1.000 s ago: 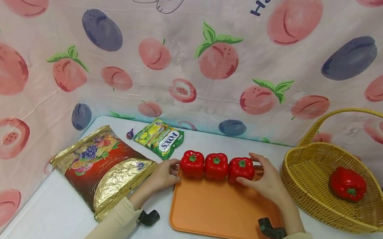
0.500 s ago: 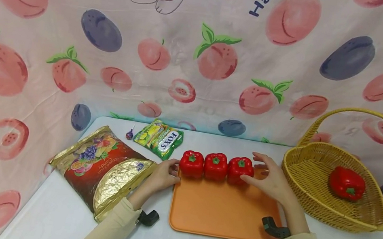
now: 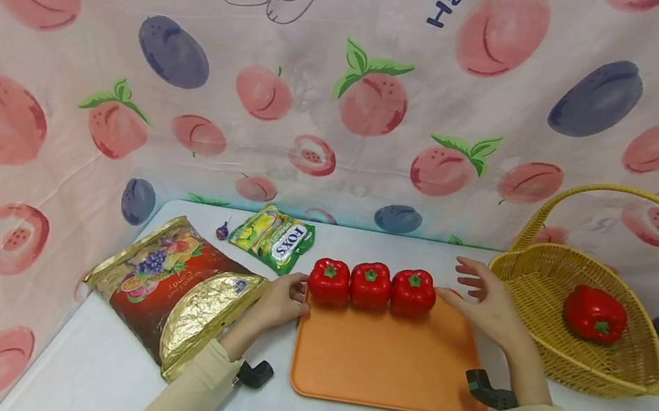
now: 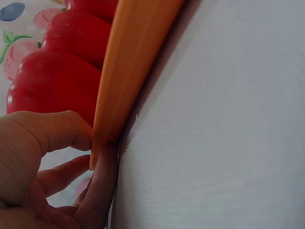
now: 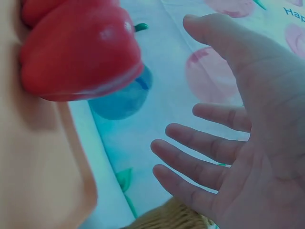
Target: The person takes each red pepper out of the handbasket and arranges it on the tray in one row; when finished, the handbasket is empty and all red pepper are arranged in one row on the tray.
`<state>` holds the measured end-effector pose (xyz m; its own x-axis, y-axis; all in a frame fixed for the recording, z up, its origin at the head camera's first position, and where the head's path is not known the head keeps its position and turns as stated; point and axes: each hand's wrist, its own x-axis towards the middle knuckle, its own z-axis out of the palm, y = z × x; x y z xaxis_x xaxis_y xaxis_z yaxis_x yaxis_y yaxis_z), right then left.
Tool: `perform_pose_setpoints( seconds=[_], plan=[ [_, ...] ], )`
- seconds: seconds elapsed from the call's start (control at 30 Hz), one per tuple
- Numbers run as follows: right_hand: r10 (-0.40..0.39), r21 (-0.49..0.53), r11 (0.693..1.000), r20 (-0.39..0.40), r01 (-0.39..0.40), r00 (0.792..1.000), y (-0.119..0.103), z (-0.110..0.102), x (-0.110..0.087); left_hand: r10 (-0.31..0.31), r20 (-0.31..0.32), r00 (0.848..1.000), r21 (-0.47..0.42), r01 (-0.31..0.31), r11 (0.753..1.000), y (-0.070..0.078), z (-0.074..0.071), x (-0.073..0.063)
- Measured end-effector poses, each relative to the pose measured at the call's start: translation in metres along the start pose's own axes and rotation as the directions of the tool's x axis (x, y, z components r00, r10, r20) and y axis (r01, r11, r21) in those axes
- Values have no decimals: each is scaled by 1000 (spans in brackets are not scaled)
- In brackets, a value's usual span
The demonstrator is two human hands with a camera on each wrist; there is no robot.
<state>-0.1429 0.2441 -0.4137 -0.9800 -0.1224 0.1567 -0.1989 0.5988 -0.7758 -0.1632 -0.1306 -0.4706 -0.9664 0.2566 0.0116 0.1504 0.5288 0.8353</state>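
Three red bell peppers stand in a row along the far edge of an orange tray (image 3: 389, 368): a left one (image 3: 328, 283), a middle one (image 3: 371, 287) and a right one (image 3: 413, 294). My left hand (image 3: 279, 302) pinches the tray's rim at its far left corner, thumb above and fingers beneath, as the left wrist view shows. Just right of the right pepper, my right hand (image 3: 489, 305) is spread with nothing in it, apart from the pepper in the right wrist view. A fourth red bell pepper (image 3: 595, 314) lies in the yellow wicker basket (image 3: 572, 369).
The basket, with its tall arched handle (image 3: 641, 193), stands close to my right hand. A large candy bag (image 3: 178, 290) lies beside my left forearm. Behind it are a green Fox's packet (image 3: 274, 238) and a small lollipop (image 3: 223, 229). A fruit-print cloth hangs behind the white table.
My right hand has let go of the right pepper and drawn away to the right, toward the basket. The left hand keeps its hold on the tray, and the three peppers stay in place.
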Motion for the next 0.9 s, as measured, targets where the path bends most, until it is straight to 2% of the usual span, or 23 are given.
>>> perform_pose_setpoints(
  seconds=[0.17,0.57,0.9],
  plan=[
    [11,-1,1000,-30,-11,1000,-4,-11,-5,-4,-1,1000,7,4,1000,0,0,0],
    [-45,-82,996,-164,32,985,8,-38,-13,-10,15,1000,17,10,1000,-1,-1,-1],
    [31,-97,994,-235,-56,972,22,-62,-25,-21,13,1000,18,20,1000,1,-1,-1]
  ],
)
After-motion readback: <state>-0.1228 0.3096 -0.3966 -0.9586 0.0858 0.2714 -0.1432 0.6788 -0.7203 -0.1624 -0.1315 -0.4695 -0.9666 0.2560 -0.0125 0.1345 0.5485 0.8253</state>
